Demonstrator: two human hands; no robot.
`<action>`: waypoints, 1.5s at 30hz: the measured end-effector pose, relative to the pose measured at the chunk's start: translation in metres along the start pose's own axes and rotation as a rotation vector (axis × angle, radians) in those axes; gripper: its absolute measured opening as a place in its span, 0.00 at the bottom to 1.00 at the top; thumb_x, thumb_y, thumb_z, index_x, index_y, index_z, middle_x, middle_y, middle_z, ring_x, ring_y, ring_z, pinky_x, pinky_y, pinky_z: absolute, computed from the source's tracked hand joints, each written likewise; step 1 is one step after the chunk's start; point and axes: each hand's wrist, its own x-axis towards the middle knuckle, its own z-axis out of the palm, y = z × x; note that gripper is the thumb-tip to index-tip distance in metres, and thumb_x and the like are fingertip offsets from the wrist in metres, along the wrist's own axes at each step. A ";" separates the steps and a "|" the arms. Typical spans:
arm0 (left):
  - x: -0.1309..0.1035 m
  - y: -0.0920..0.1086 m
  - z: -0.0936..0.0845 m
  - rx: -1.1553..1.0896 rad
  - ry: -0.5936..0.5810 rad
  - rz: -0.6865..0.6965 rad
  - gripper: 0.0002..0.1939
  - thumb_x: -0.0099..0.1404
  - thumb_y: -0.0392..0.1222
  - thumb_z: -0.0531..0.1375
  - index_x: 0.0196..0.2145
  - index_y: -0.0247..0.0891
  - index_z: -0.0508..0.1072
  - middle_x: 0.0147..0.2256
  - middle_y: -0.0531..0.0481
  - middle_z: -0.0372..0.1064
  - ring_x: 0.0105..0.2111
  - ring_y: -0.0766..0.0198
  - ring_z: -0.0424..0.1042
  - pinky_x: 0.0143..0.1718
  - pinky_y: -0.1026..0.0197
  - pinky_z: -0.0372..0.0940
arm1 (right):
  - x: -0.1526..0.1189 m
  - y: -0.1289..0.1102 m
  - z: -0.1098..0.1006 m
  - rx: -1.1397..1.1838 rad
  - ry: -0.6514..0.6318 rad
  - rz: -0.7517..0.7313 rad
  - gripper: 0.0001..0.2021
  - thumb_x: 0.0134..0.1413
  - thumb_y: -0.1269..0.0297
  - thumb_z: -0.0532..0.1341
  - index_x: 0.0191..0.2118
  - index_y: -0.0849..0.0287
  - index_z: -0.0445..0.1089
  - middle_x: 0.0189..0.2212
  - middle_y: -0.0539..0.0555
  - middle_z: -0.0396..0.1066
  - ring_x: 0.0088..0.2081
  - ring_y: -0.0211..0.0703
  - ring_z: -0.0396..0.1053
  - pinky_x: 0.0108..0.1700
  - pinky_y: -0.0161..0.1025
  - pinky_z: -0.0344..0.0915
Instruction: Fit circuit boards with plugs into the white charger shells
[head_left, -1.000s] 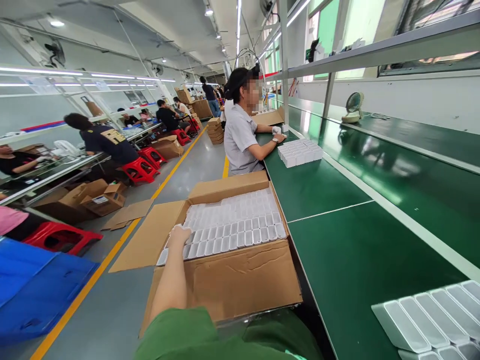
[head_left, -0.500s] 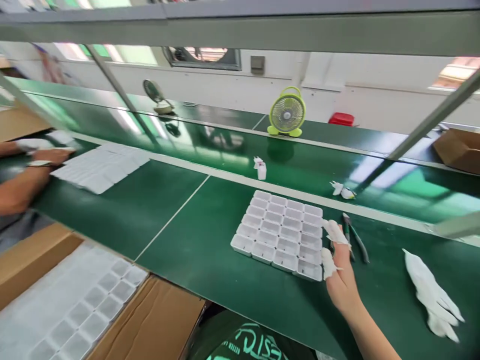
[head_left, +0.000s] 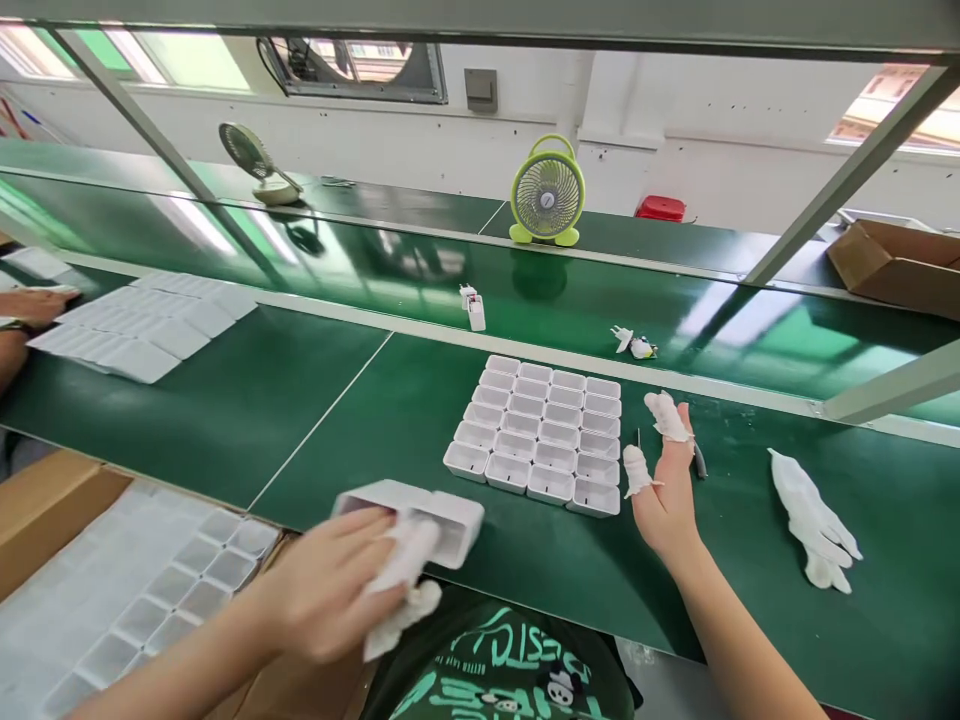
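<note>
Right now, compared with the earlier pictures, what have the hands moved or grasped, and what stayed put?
The left hand, earlier at the open carton, has moved right and now holds white boxes over the near edge of the green bench. The right hand stays beside the box grid; the grid, glove and green fan look unmoved.

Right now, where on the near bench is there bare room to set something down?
Green bench is bare between the white block at left and box grid; a narrower patch separates the right hand from the glove. Crowded: where that hand meets grid and dark handle.
</note>
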 end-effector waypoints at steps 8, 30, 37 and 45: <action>0.059 0.002 0.047 0.005 -0.106 0.132 0.10 0.73 0.42 0.52 0.37 0.38 0.70 0.25 0.49 0.67 0.23 0.60 0.67 0.25 0.58 0.64 | -0.004 -0.009 -0.003 -0.106 0.008 -0.160 0.36 0.70 0.59 0.52 0.76 0.53 0.34 0.74 0.65 0.45 0.76 0.68 0.29 0.69 0.77 0.45; 0.060 -0.005 0.062 0.095 -0.236 0.106 0.12 0.74 0.43 0.52 0.31 0.40 0.66 0.24 0.52 0.62 0.22 0.61 0.61 0.24 0.57 0.56 | -0.005 -0.019 -0.004 -0.143 -0.003 -0.273 0.38 0.70 0.60 0.55 0.77 0.54 0.34 0.74 0.63 0.45 0.76 0.73 0.31 0.69 0.81 0.42; 0.061 -0.003 0.051 0.084 -0.118 0.140 0.13 0.72 0.42 0.54 0.28 0.41 0.64 0.23 0.52 0.62 0.21 0.62 0.62 0.24 0.58 0.58 | -0.005 -0.017 -0.001 -0.155 -0.023 -0.264 0.37 0.70 0.60 0.55 0.77 0.53 0.35 0.74 0.65 0.46 0.76 0.73 0.32 0.68 0.81 0.47; 0.026 -0.030 0.031 0.094 0.326 0.029 0.20 0.58 0.31 0.58 0.47 0.44 0.75 0.28 0.45 0.75 0.25 0.53 0.73 0.24 0.50 0.73 | -0.007 -0.007 0.000 -0.221 0.017 -0.322 0.39 0.66 0.68 0.55 0.77 0.56 0.36 0.74 0.64 0.48 0.76 0.69 0.34 0.64 0.74 0.63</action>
